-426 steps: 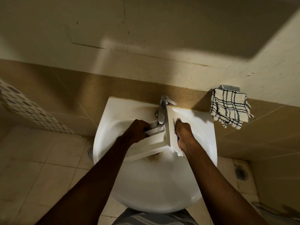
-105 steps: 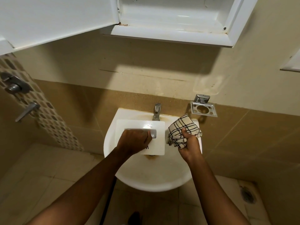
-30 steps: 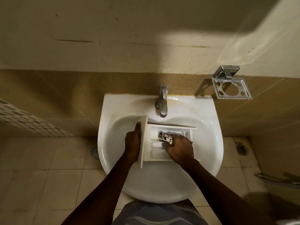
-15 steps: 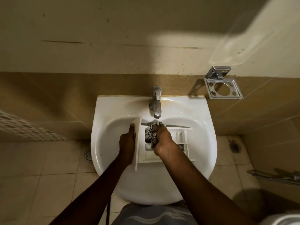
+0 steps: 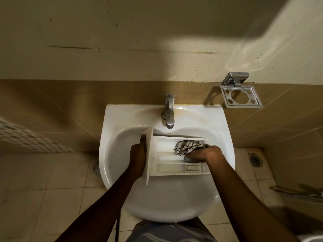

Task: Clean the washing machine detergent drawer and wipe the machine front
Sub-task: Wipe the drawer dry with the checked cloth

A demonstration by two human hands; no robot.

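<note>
While you are holding the detergent drawer (image 5: 174, 159) in the white basin (image 5: 167, 203), just below the tap (image 5: 169, 112), your left hand (image 5: 138, 159) is gripping its front panel, thumb lying up the panel's edge. The drawer is lying with its compartments facing up. Your right hand (image 5: 204, 153) is clutching the checked cloth (image 5: 187, 147) and pressing it into the rear compartment, toward the drawer's right end.

From the head view, the main risk is the drawer twisting. You are gripping it at one end only, and the dim light is hiding whether its underside is resting on the porcelain. A hard push with the cloth at the far end could be levering it out of your left grip and knocking it against the basin, cracking a thin divider. If the plastic is wet, that slip is becoming likelier. The cloth could also be snagging on the small insert in the front compartment. The machine front is waiting, out of sight.
</note>
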